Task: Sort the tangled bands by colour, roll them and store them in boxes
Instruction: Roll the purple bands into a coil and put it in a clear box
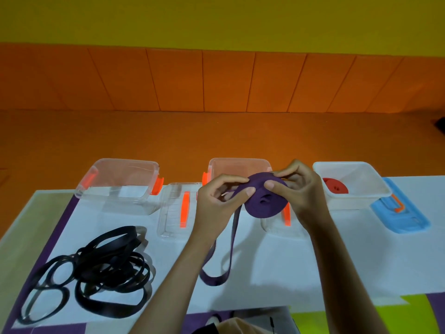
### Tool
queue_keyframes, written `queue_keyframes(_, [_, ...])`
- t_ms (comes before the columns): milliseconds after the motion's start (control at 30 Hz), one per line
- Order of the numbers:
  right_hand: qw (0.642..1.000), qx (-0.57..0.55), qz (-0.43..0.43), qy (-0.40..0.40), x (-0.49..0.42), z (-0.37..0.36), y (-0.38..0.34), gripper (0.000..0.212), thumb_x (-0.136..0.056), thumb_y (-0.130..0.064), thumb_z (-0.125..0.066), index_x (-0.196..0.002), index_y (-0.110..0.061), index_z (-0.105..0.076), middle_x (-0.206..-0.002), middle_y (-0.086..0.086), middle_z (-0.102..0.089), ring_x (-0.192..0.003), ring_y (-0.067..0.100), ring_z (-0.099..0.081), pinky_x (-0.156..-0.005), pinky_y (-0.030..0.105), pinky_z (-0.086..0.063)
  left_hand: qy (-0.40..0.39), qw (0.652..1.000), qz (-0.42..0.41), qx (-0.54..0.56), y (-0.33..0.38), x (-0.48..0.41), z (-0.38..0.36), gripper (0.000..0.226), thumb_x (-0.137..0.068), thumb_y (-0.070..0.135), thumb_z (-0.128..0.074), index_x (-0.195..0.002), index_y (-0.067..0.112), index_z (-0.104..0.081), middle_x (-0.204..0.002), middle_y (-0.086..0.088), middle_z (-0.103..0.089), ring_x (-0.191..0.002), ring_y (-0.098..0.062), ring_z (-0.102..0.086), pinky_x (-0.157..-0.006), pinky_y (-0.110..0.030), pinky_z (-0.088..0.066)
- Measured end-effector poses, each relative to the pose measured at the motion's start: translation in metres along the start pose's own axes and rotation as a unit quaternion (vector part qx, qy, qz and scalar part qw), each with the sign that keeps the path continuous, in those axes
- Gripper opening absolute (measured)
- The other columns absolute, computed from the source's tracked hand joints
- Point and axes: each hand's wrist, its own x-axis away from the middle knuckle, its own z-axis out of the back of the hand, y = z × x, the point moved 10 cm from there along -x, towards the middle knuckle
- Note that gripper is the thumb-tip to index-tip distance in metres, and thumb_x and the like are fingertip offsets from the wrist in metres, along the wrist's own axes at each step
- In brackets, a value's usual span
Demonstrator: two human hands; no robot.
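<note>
Both my hands hold a purple band wound into a thick roll (pixel 265 201) above the table. My left hand (pixel 216 201) pinches the band where it feeds onto the roll. My right hand (pixel 298 189) grips the roll's right side, thumb pressed on its face. The loose purple tail (pixel 224 261) hangs down and loops on the white table (pixel 313 261). A tangle of black band (pixel 96 268) lies at the left. A red roll (pixel 336 186) sits in the white box (pixel 361 196) at the right.
A clear box with orange clips (pixel 120 182) stands at the back left, its clear lid (pixel 178 208) beside it. Another clear box (pixel 238 167) sits behind my hands. A blue lid (pixel 402 213) lies at the far right. An orange floor lies beyond the table.
</note>
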Motion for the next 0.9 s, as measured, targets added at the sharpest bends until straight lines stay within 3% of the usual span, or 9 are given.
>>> queue_keyframes(200, [0.999, -0.04, 0.001, 0.035, -0.001, -0.009, 0.002, 0.029, -0.079, -0.046, -0.09, -0.101, -0.032, -0.076, -0.104, 0.002, -0.078, -0.099, 0.023, -0.076, -0.072, 0.026, -0.061, -0.034, 0.999, 0.031, -0.009, -0.01, 0.002, 0.009, 0.043, -0.086, 0.019, -0.087, -0.122, 0.041, -0.077, -0.119, 0.005, -0.077, -0.117, -0.017, -0.071, -0.092, -0.022, -0.057])
queue_keyframes(367, [0.997, -0.055, -0.046, -0.012, 0.004, -0.026, 0.021, 0.034, -0.08, -0.047, -0.09, -0.093, -0.025, -0.067, -0.103, 0.01, -0.076, -0.099, 0.029, -0.074, -0.071, 0.032, -0.06, 0.034, 0.999, 0.019, -0.019, -0.009, 0.003, 0.03, 0.029, -0.081, 0.016, -0.091, -0.101, 0.034, -0.079, -0.105, 0.006, -0.08, -0.101, -0.017, -0.076, -0.079, -0.021, -0.059])
queue_keyframes(467, [0.998, -0.046, -0.038, 0.006, 0.009, -0.028, 0.022, 0.036, -0.08, -0.043, -0.09, -0.088, -0.022, -0.063, -0.095, 0.01, -0.077, -0.092, 0.029, -0.076, -0.067, 0.032, -0.06, 0.058, 0.998, 0.022, -0.003, -0.011, 0.004, 0.034, 0.028, -0.08, 0.012, -0.092, -0.095, 0.031, -0.078, -0.104, -0.001, -0.079, -0.101, -0.022, -0.076, -0.079, -0.026, -0.061])
queue_keyframes(600, [0.998, -0.029, -0.013, 0.056, 0.009, -0.023, 0.011, 0.022, -0.084, -0.033, -0.085, -0.103, -0.031, -0.073, -0.103, -0.002, -0.078, -0.094, 0.019, -0.077, -0.067, 0.024, -0.06, 0.007, 0.999, 0.034, -0.008, -0.014, 0.004, 0.032, 0.038, -0.083, 0.011, -0.088, -0.112, 0.034, -0.081, -0.115, 0.001, -0.079, -0.11, -0.019, -0.074, -0.089, -0.024, -0.059])
queue_keyframes(667, [0.999, -0.005, -0.004, 0.045, 0.008, -0.023, 0.008, 0.02, -0.087, -0.035, -0.08, -0.106, -0.039, -0.075, -0.108, -0.007, -0.078, -0.101, 0.015, -0.076, -0.072, 0.021, -0.06, -0.015, 0.998, 0.057, 0.002, -0.018, 0.006, 0.032, 0.045, -0.083, 0.012, -0.088, -0.117, 0.04, -0.079, -0.117, 0.001, -0.078, -0.113, -0.019, -0.073, -0.092, -0.025, -0.058])
queue_keyframes(767, [1.0, -0.011, -0.021, 0.017, 0.01, -0.029, 0.012, 0.02, -0.084, -0.036, -0.083, -0.1, -0.041, -0.072, -0.107, -0.003, -0.078, -0.105, 0.02, -0.075, -0.077, 0.029, -0.063, 0.005, 0.998, 0.055, -0.001, -0.015, 0.007, 0.036, 0.041, -0.08, 0.014, -0.091, -0.111, 0.038, -0.082, -0.111, 0.004, -0.08, -0.108, -0.015, -0.075, -0.089, -0.021, -0.058])
queue_keyframes(900, [0.997, -0.012, -0.023, 0.067, 0.014, -0.022, 0.014, 0.024, -0.075, -0.032, -0.09, -0.085, -0.038, -0.069, -0.095, 0.004, -0.077, -0.093, 0.026, -0.078, -0.071, 0.033, -0.064, 0.067, 0.996, 0.057, 0.002, -0.017, 0.01, 0.04, 0.028, -0.078, 0.013, -0.093, -0.099, 0.024, -0.079, -0.1, 0.003, -0.08, -0.096, -0.014, -0.077, -0.079, -0.021, -0.059])
